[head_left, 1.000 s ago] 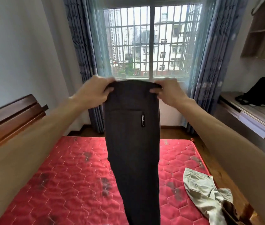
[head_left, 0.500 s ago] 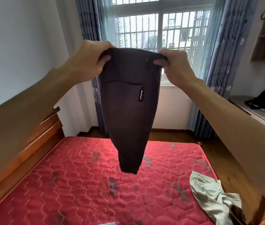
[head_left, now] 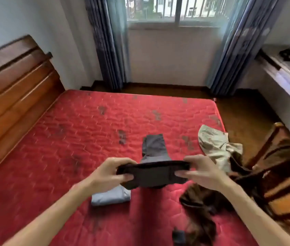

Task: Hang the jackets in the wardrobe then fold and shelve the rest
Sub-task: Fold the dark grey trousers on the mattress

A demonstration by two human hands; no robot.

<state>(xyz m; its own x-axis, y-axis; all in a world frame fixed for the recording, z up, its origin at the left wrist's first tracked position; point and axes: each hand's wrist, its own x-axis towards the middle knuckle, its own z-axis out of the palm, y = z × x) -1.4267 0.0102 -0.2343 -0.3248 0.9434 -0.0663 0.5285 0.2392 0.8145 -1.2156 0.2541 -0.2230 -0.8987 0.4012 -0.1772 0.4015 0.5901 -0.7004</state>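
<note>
**Red quilted mattress (head_left: 66, 157), dark grey trousers (head_left: 154, 175): which way does the fold go?**

Bedroom setup: a brown wooden headboard (head_left: 13, 89) is off to the left of the grip, and blue curtains (head_left: 108, 50) hang far beyond it.

Both hands are clamped on the trousers' waistband. The left hand (head_left: 110, 173) has one end and the right hand (head_left: 202, 173) the other, fingers curled round the cloth. The band runs crossways between them and, as far as I can tell, sits a bit off the mattress.

The bit that matters: the legs lie straight out beyond the grip, away from the person and flat on the mattress. So the long axis points at the window wall. Neither hand is nearer, they're level with one per end.

My guess is the next move is a fold along that axis, with the waistband carried forward toward the leg ends. Both hands would need to travel together or it goes skewed.

Other stuff nearby:
- a folded light blue garment (head_left: 110, 196) just on the near side of the left hand
- a crumpled beige garment (head_left: 217, 146) beyond and right of the right hand
- a rumpled brown garment (head_left: 199, 210) on the near side of the right hand

Labels: nothing readable. It's all motion-blurred and I can't make out any tag or writing on the trousers.
</note>
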